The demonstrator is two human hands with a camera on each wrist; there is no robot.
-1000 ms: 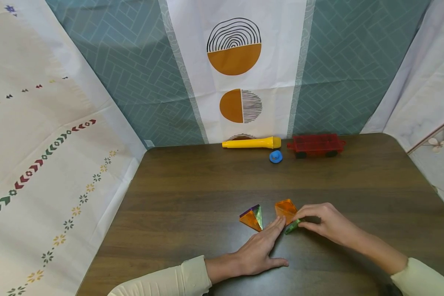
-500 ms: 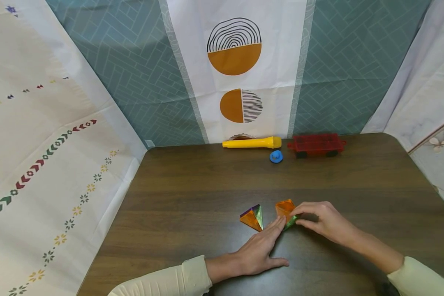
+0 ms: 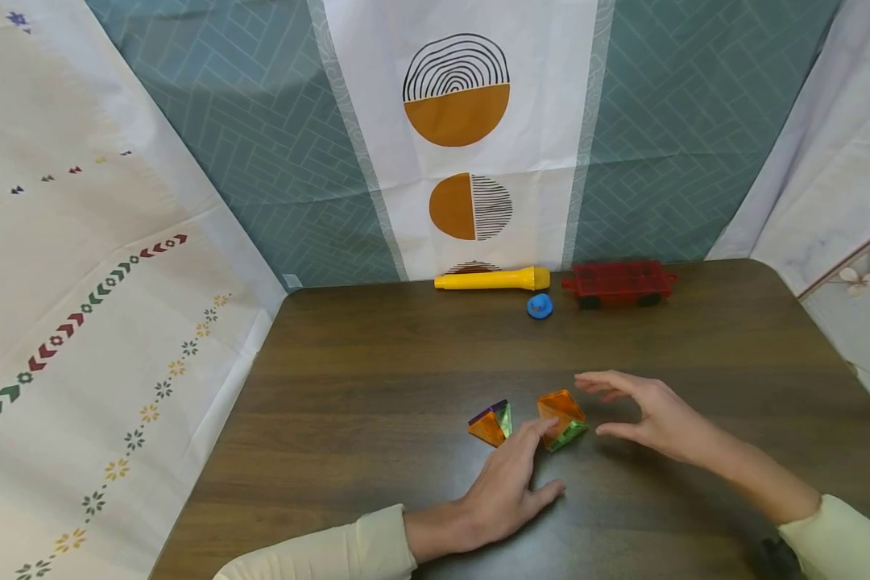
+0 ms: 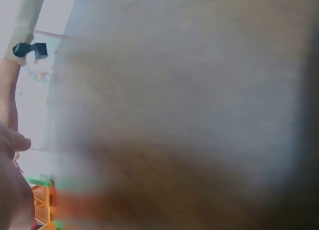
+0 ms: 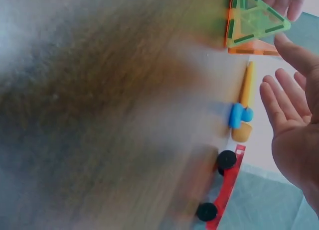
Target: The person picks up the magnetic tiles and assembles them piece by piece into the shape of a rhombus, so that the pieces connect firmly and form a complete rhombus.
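Observation:
On the table, a group of orange tiles (image 3: 556, 407) has a green triangular tile (image 3: 569, 436) at its near right side; in the right wrist view the green tile (image 5: 254, 21) is upright. My left hand (image 3: 503, 487) has its fingers extended, the fingertips at the left edge of the orange tiles. To its upper left is a second cluster of orange (image 3: 487, 428), green and purple pieces. My right hand (image 3: 660, 419), also seen in the right wrist view (image 5: 299, 125), is off to the right of the tiles with fingers spread, holding nothing.
At the back edge of the table (image 3: 348, 338) lie a yellow stick-shaped toy (image 3: 489, 280), a small blue piece (image 3: 540, 306) and a red wheeled car base (image 3: 619, 283). Patterned cloths hang behind and at both sides.
My right hand has let go of the green tile and moved right and away. The green tile now stands against the orange ones. My left fingers have drawn back slightly, rising a little.

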